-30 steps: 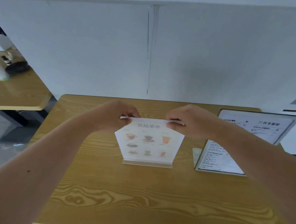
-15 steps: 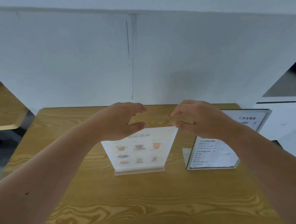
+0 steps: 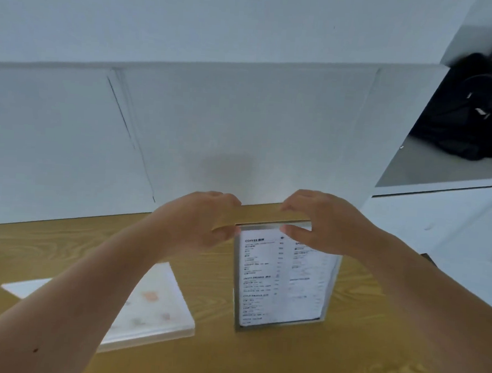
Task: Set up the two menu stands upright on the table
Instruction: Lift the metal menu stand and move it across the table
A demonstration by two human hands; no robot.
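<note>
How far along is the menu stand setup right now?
Done, it seems: the drinks picture stand is on the table, left of the text one, nobody holding it; blur hides how upright it sits. In hand: the left hand and right hand are at the top corners of the coffee menu stand, fingers spread, contact unclear. Left: let go and see that it stands.

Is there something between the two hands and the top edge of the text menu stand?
Nothing visible. The left hand and right hand are at the upper corners of the text menu stand; only bare table surrounds it.
</note>
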